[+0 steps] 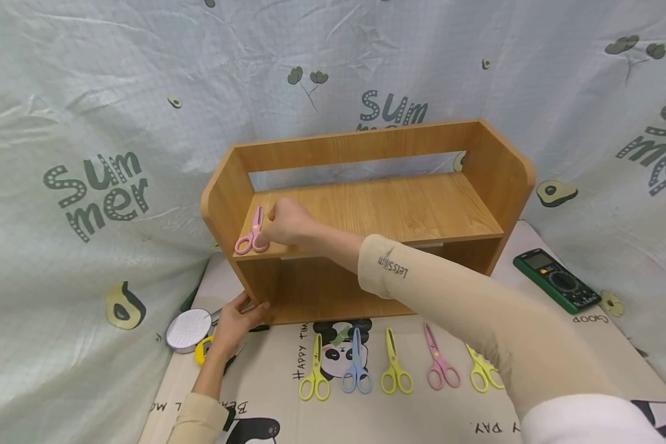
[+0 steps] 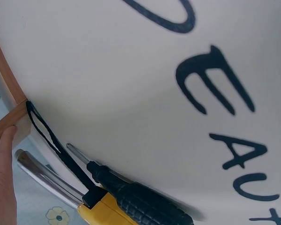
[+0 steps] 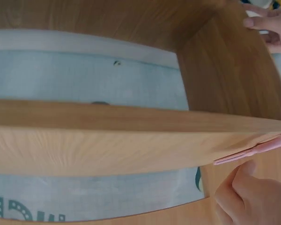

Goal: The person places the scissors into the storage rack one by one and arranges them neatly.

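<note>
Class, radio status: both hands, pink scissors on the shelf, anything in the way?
Left hand holding lower corner of wooden shelf. Right hand beside pink scissors, contact unclear. Scissors flat on upper board. Right sleeve across lower compartment, partly hiding it.

Pink scissors (image 1: 255, 231), wood-grained brown shelf (image 1: 388, 203), green-and-black multimeter (image 1: 557, 280), avocado-printed pale curtain (image 1: 200, 74)

Curtain (image 1: 200, 55): "summer"; sleeve (image 1: 466, 308): "Let'sSlim"; tablecloth (image 1: 285, 413): "HAPPY", "GOOD", "DAY".

Printed curtains (image 1: 200, 61) round a table (image 1: 274, 370) suggest a makeshift booth
</note>
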A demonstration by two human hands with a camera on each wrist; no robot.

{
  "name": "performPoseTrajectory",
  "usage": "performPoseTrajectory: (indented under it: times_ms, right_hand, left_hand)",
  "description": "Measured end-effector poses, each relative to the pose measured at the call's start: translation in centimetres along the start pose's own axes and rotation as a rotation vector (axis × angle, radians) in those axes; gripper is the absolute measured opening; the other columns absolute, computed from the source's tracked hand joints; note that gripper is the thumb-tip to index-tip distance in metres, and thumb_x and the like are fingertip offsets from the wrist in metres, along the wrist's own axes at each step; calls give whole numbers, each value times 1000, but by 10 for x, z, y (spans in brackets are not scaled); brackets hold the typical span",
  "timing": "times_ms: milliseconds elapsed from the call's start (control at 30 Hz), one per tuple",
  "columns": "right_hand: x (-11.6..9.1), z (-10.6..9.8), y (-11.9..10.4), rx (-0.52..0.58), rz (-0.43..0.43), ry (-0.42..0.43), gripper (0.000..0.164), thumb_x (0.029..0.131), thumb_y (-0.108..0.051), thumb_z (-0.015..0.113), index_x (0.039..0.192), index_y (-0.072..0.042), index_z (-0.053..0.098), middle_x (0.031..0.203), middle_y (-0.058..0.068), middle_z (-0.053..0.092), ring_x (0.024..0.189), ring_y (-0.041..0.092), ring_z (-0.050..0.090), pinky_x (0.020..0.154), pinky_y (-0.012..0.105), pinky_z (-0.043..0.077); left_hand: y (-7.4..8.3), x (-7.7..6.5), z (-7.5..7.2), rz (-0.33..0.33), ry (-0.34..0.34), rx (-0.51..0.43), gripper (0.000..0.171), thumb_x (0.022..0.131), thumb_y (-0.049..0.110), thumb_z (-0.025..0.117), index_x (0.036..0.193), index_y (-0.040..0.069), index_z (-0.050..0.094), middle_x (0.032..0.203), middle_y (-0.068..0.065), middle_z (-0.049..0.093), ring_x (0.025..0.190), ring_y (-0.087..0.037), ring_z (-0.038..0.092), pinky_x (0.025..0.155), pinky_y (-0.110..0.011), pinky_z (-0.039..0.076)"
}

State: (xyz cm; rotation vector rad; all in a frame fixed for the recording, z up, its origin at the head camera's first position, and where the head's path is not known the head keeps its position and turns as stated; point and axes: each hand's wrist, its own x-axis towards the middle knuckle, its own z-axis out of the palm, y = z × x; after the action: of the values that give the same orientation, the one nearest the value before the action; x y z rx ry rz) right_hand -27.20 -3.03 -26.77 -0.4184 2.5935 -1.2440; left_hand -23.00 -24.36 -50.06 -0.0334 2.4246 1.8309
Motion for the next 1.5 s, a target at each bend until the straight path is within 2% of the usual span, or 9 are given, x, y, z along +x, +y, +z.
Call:
performPoseTrajectory:
  times_ms: [33,100,167,433,633,867,1067,1200,1500]
  right_hand:
    - [-5,-2,1,21,-5,-5,34,83,-18,86,99,-1,62,88,1,54,75,14,47,62,21,41]
    - [-16,-5,3,68,-18,-18,53,84,-20,86,126,1,61,111,6,61,91,18,54,75,25,49]
    - [-27,-8,4,103,-29,-37,61,86,-21,85,135,1,57,122,9,61,101,20,56,82,27,52]
    - [-76,-3,27,164,-53,-114,56,84,-14,86,131,0,60,115,6,62,104,16,56,92,28,54]
    - [-109,26,61,248,-28,-144,49,82,-13,87,124,-5,63,113,2,65,104,14,61,99,32,56]
    - [-139,66,113,439,-32,-148,50,84,-13,85,127,-4,61,120,3,64,110,17,60,104,33,56]
    - [-151,101,158,389,-97,-19,52,82,-15,86,128,-9,62,121,-1,64,112,13,61,105,29,56]
    - [-155,120,181,348,-143,69,53,80,-10,87,127,-5,62,119,3,64,110,14,61,102,29,57]
    - [-143,147,210,407,-89,82,60,76,-2,86,129,7,58,125,18,63,116,36,61,107,39,56]
  left_hand:
    - [0,0,0,-3,-1,-4,68,101,18,69,161,13,38,165,-17,40,143,-39,52,102,-40,60]
    - [-2,0,0,-9,-3,-10,69,101,18,69,162,13,37,166,-17,39,144,-39,51,102,-40,60]
    - [-3,0,0,-13,-6,-10,70,101,19,70,162,13,36,166,-17,38,144,-39,51,102,-40,60]
    - [-2,2,-1,-7,14,9,70,100,25,71,162,15,39,163,-18,43,141,-39,54,101,-36,61]
    - [-3,2,0,-10,11,-40,70,101,20,69,162,11,36,163,-21,42,140,-42,55,101,-40,60]
    - [-5,0,2,-36,20,-7,73,102,19,68,163,6,31,166,-23,36,144,-43,50,104,-43,58]
    - [-4,2,5,-26,29,-7,72,102,16,67,163,4,31,166,-22,36,145,-42,49,103,-44,58]
    - [-2,-1,6,-24,29,-7,73,102,17,68,163,4,30,166,-24,36,144,-42,49,104,-45,58]
    - [1,-2,6,-21,32,-15,72,102,17,66,163,5,30,166,-23,36,144,-42,50,105,-46,57]
